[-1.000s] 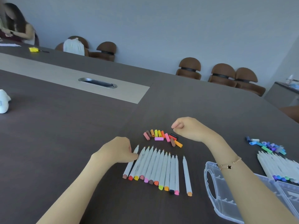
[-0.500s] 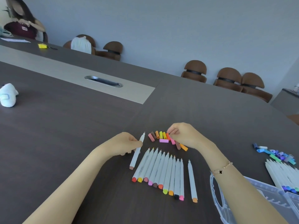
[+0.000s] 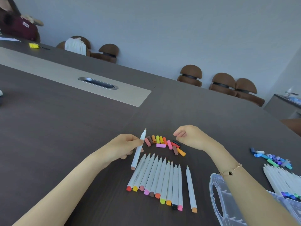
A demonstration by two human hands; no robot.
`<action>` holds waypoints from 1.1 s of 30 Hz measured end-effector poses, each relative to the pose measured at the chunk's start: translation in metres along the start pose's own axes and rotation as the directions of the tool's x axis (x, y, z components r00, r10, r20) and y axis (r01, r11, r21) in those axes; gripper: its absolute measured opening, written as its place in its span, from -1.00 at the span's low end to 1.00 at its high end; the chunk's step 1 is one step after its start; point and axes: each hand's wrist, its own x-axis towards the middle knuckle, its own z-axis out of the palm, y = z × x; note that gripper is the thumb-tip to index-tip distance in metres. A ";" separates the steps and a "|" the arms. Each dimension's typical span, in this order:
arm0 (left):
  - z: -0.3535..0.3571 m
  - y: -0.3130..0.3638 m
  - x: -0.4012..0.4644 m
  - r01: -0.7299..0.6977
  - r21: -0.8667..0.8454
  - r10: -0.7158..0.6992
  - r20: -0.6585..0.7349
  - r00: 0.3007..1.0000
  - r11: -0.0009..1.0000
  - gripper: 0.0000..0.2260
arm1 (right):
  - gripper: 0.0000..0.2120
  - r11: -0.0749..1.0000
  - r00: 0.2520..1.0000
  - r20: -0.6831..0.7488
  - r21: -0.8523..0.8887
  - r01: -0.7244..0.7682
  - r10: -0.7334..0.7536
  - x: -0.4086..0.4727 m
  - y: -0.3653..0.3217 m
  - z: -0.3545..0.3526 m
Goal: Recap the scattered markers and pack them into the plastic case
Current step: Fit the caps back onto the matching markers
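White marker [image 3: 138,150]: pinched in left hand [image 3: 123,146], tip up.
Right hand [image 3: 189,136]: fingers curled, empty, above caps [image 3: 164,143].
Plastic case [image 3: 228,207]: counter [image 3: 65,136] near-right corner.

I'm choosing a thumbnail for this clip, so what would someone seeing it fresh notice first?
Probably the left hand holding one uncapped white marker tilted up above the table. Next, the neat row of uncapped markers with bright coloured ends lying just below it, and the little cluster of loose caps between the hands.
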 end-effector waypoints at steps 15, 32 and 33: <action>0.000 0.001 0.001 0.052 -0.050 -0.052 -0.008 0.999 0.997 -0.78 | -0.79 0.997 0.997 0.054 -0.056 0.061 -0.058 -0.010 -0.007 -0.008; -0.001 -0.001 0.001 0.054 -0.040 -0.052 0.037 0.998 0.998 -0.75 | -0.61 0.984 0.962 0.241 -0.095 0.152 -0.125 -0.015 -0.012 0.009; -0.001 -0.001 0.001 0.053 -0.039 -0.051 0.037 0.998 0.998 -0.75 | -0.60 0.984 0.960 0.249 -0.096 0.153 -0.125 -0.014 -0.013 0.010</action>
